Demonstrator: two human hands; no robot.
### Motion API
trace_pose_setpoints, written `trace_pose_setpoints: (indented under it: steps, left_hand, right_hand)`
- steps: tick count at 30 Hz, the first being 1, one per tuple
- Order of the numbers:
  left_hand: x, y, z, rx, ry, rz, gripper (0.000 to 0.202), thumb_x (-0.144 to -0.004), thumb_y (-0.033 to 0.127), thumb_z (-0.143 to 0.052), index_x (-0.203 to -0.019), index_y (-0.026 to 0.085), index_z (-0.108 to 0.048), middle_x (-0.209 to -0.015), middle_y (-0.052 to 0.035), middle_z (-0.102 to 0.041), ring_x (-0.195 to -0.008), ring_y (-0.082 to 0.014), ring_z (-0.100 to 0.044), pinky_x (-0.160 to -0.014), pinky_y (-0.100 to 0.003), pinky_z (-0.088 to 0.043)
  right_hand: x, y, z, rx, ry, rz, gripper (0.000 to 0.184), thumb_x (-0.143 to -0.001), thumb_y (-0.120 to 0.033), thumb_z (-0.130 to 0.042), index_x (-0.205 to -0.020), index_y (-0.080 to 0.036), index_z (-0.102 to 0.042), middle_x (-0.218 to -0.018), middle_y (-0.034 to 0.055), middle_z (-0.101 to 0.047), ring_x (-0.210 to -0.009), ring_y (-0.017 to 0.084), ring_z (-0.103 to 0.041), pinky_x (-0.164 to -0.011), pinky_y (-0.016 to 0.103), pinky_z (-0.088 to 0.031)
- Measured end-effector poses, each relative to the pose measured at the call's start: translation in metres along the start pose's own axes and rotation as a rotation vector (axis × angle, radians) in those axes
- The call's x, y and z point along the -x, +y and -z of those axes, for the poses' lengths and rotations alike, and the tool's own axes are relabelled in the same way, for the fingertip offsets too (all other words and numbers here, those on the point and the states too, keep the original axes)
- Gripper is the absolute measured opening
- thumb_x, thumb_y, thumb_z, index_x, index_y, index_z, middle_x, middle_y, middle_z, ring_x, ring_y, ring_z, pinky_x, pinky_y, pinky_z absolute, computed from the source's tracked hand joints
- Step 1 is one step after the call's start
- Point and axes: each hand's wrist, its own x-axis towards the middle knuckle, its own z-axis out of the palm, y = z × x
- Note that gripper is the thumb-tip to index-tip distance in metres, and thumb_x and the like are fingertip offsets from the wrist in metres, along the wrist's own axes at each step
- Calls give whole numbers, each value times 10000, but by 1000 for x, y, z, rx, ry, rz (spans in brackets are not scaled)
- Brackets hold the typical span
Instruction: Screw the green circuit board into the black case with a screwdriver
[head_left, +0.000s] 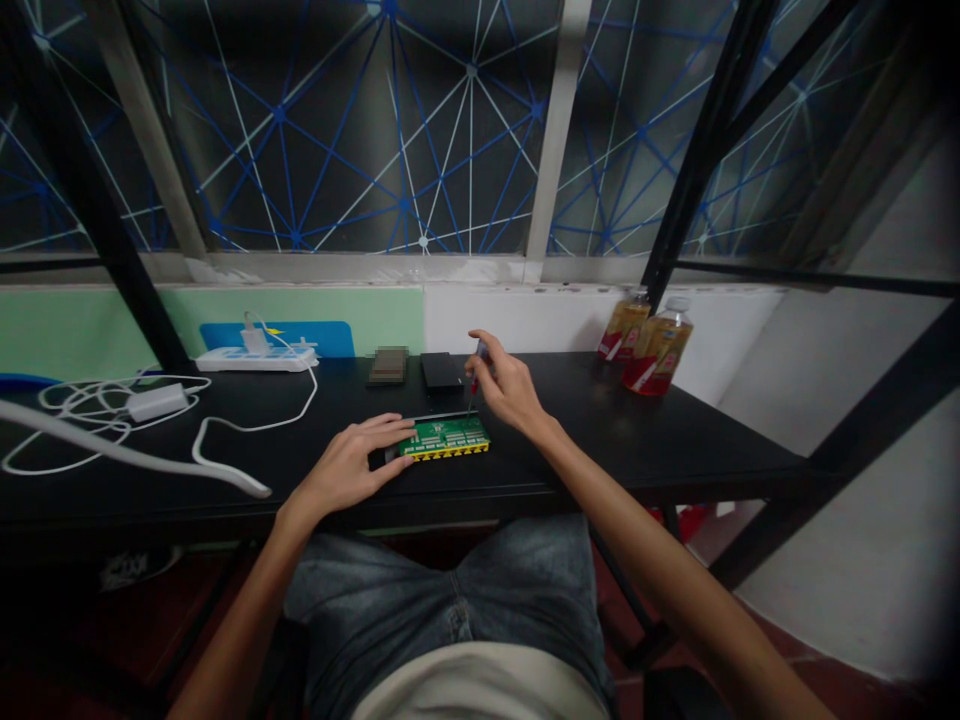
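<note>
A green circuit board (450,436) with a row of yellow ports along its near edge lies on the black table. My left hand (358,455) steadies its left end, fingers on top and thumb at the near edge. In my right hand (504,385) is a screwdriver (473,387), held upright with fingers closed round its handle. Its thin shaft points down to the board's far right part; whether the tip touches a screw is too small to tell.
Behind the board lie a black flat box (442,372) and a brownish block (388,365). Two drink bottles (658,350) stand at the back right. On the left are a power strip (225,359), a white adapter (157,401) and loose white cables (255,428). Black frame posts rise on both sides.
</note>
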Motion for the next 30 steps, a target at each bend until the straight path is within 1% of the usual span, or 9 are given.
trace_pose_setpoints:
  steps: [3,6,8,11,13,19,25,27,30]
  left_hand:
    - [0,-1,0,-9,-8,2,407,-909,435,-569,-1263,253,-654,-1340,-39,-621,-1310,-253,-517,-1104,-432,-410]
    - [1,-2,-1,-28,-20,5,417,-919,436,-555,-1279,245,-642,-1360,-45,-605,-1325,-251,-501,-1108,-436,-403]
    - [1,-2,-2,-33,-24,4,419,-922,436,-550,-1286,248,-635,-1371,-42,-596,-1330,-249,-495,-1111,-436,-398]
    - [1,-2,-2,-38,-23,7,414,-925,431,-546,-1290,258,-631,-1373,-32,-594,-1333,-242,-491,-1114,-429,-392]
    - [1,-2,-2,-40,-23,9,410,-924,430,-547,-1288,261,-633,-1367,-29,-599,-1333,-241,-491,-1114,-426,-392]
    - [0,-1,-2,-34,-27,18,415,-921,434,-549,-1286,257,-636,-1371,-35,-596,-1330,-253,-494,-1107,-435,-397]
    - [1,-2,-1,-38,-24,15,423,-922,444,-546,-1294,260,-629,-1378,-33,-590,-1329,-249,-495,-1109,-431,-396]
    - [1,-2,-1,-32,-21,15,421,-921,444,-548,-1293,265,-630,-1376,-30,-592,-1329,-250,-496,-1109,-430,-396]
    - [1,-2,-2,-39,-24,14,418,-925,443,-544,-1292,264,-630,-1376,-31,-592,-1330,-251,-494,-1111,-436,-392]
  right_hand:
    - [0,3,0,-1,22,18,392,-945,-322,-492,-1315,-197,-525,-819,28,-678,-654,157,-614,-677,295,-495]
    - [-1,3,0,44,67,41,400,-901,-405,-590,-1245,-200,-590,-873,40,-681,-603,142,-574,-661,297,-497]
    - [0,2,-1,69,67,47,415,-920,-408,-560,-1277,-198,-574,-916,55,-687,-637,151,-588,-675,303,-501]
    - [1,1,-3,61,39,30,427,-975,-332,-428,-1370,-185,-495,-916,66,-686,-703,168,-624,-686,309,-508]
    - [1,1,-4,37,30,22,442,-978,-301,-400,-1399,-182,-461,-895,62,-685,-711,168,-633,-674,305,-512]
    - [0,-1,0,87,84,33,378,-917,-395,-554,-1235,-196,-601,-802,38,-671,-633,159,-592,-630,294,-483]
    - [-1,0,2,22,-4,11,443,-955,-251,-407,-1391,-203,-464,-827,36,-694,-628,149,-593,-642,287,-470]
    - [-1,1,1,17,-4,3,438,-942,-272,-449,-1375,-208,-478,-785,19,-677,-607,145,-581,-625,279,-461]
    - [-1,0,1,24,36,-1,391,-916,-358,-541,-1275,-202,-553,-703,-11,-608,-556,132,-535,-598,270,-444]
